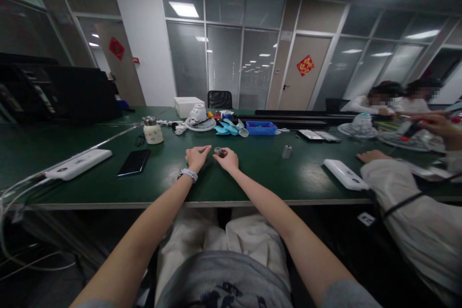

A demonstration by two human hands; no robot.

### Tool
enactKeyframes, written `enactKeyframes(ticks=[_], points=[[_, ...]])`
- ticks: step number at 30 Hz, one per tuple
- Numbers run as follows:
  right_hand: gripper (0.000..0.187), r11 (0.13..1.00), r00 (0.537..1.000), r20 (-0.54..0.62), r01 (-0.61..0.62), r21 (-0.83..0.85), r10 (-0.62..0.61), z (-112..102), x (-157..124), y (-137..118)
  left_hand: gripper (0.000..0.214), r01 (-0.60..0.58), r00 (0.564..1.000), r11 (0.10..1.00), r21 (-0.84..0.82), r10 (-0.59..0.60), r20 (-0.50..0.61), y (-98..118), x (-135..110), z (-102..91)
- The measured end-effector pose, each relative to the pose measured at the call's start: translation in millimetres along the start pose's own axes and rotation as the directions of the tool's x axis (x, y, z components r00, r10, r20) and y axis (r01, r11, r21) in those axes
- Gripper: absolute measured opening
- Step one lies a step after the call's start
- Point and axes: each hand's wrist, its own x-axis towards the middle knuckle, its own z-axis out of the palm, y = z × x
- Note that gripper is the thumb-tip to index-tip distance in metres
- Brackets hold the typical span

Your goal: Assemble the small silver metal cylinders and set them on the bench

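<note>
We log both hands close together near the front edge of the dark green tabletop (252,187). The right hand (227,159) has its fingers pinched around a small grey metal cylindrical part (218,151), upright and just off the surface, probably so its top face is in sight. The left hand (197,156), at 9 o'clock of the part, lies palm down with fingers loose, grasping nothing, thumb tip near the part, seemingly as a brace. A black smartphone (134,162) lies flat further out at 9 o'clock. A second grey cylinder (286,151) stands at 3 o'clock, and a co-worker's hand (373,155) rests beyond it.
</note>
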Motion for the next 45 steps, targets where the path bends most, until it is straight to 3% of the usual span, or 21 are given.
enactKeyframes(ticks=[2, 5, 8, 11, 13, 17, 20, 23, 27, 29, 31, 32, 34, 36, 38, 40, 42, 45], points=[[0.038, 1.000, 1.000, -0.014, -0.005, 0.012, 0.006, -1.1, 1.6, 3.6, 0.040, 0.058, 0.995, 0.983, 0.172, -0.070, 0.064, -1.6, -2.1, -1.0], [0.039, 0.999, 0.999, -0.029, -0.030, 0.040, 0.031, -3.3, 7.4, 10.1, 0.037, 0.044, 0.991, 0.944, 0.328, -0.083, 0.104, -3.3, -4.9, 0.8], [0.041, 0.989, 0.995, -0.057, -0.069, 0.131, 0.077, -14.0, 19.6, 20.5, 0.038, 0.028, 0.991, 0.923, 0.383, -0.076, 0.113, -5.4, -5.8, 3.9], [0.042, 0.983, 0.976, -0.176, -0.106, 0.149, 0.131, -40.5, 35.1, 38.7, 0.038, 0.018, 0.989, 0.916, 0.400, -0.075, 0.128, -6.9, -5.6, 5.3], [0.040, 0.987, 0.934, -0.321, -0.138, 0.084, 0.157, -65.0, 43.5, 55.0, 0.038, 0.021, 0.988, 0.913, 0.406, -0.080, 0.130, -7.0, -5.7, 5.3], [0.040, 0.964, 0.804, -0.557, -0.266, -0.018, 0.211, -109.6, 51.8, 89.1, 0.038, 0.013, 0.991, 0.923, 0.385, -0.062, 0.117, -6.9, -6.2, 5.5], [0.041, 0.935, 0.745, -0.609, -0.355, -0.018, 0.271, -125.9, 54.3, 108.8, 0.037, 0.001, 0.994, 0.931, 0.365, -0.043, 0.105, -8.5, -5.8, 6.5], [0.039, 0.921, 0.726, -0.623, -0.388, -0.021, 0.291, -129.4, 56.5, 120.6, 0.036, -0.007, 0.994, 0.934, 0.358, -0.032, 0.103, -9.9, -5.3, 7.3], [0.042, 0.913, 0.729, -0.615, -0.406, -0.034, 0.301, -129.6, 55.3, 118.6, 0.037, 0.001, 0.991, 0.930, 0.367, -0.049, 0.121, -7.6, -6.1, 5.6], [0.053, 0.915, 0.723, -0.632, -0.399, -0.053, 0.279, -129.0, 50.1, 105.9, 0.041, 0.014, 0.992, 0.937, 0.350, -0.056, 0.111, -5.3, -6.4, 3.2], [0.063, 0.940, 0.734, -0.655, -0.324, -0.106, 0.179, -124.2, 41.0, 84.6, 0.045, 0.053, 0.995, 0.952, 0.300, -0.075, 0.060, -3.4, -5.7, 0.2], [0.063, 0.955, 0.758, -0.644, -0.255, -0.148, 0.103, -119.2, 35.1, 71.6, 0.045, 0.082, 0.995, 0.961, 0.263, -0.093, 0.027, -3.0, -5.0, -1.3], [0.054, 0.969, 0.850, -0.521, -0.066, -0.239, -0.070, -102.3, 21.8, 44.1, 0.043, 0.148, 0.989, 0.974, 0.174, -0.145, -0.030, -3.0, -2.8, -4.1], [0.040, 0.952, 0.949, -0.236, 0.144, -0.270, -0.210, -77.0, 9.1, 19.4, 0.041, 0.201, 0.979, 0.976, 0.079, -0.197, -0.061, -3.9, -0.5, -6.1], [0.037, 0.930, 0.963, 0.054, 0.268, -0.251, -0.263, -47.2, 0.4, 1.4, 0.040, 0.224, 0.971, 0.975, -0.001, -0.224, -0.082, -4.7, 1.0, -7.1], [0.047, 0.923, 0.952, 0.203, 0.278, -0.267, -0.228, -18.7, -2.3, -9.3, 0.039, 0.237, 0.965, 0.970, -0.050, -0.241, -0.099, -5.3, 1.6, -7.5], [0.053, 0.915, 0.954, 0.239, 0.251, -0.316, -0.179, 3.5, 0.4, -14.2, 0.036, 0.253, 0.959, 0.964, -0.082, -0.261, -0.106, -5.9, 1.4, -7.3], [0.036, 0.909, 0.964, 0.225, 0.217, -0.357, -0.143, 20.1, 9.0, -15.5, 0.032, 0.259, 0.958, 0.959, -0.111, -0.270, -0.099, -8.2, 1.6, -6.2]])
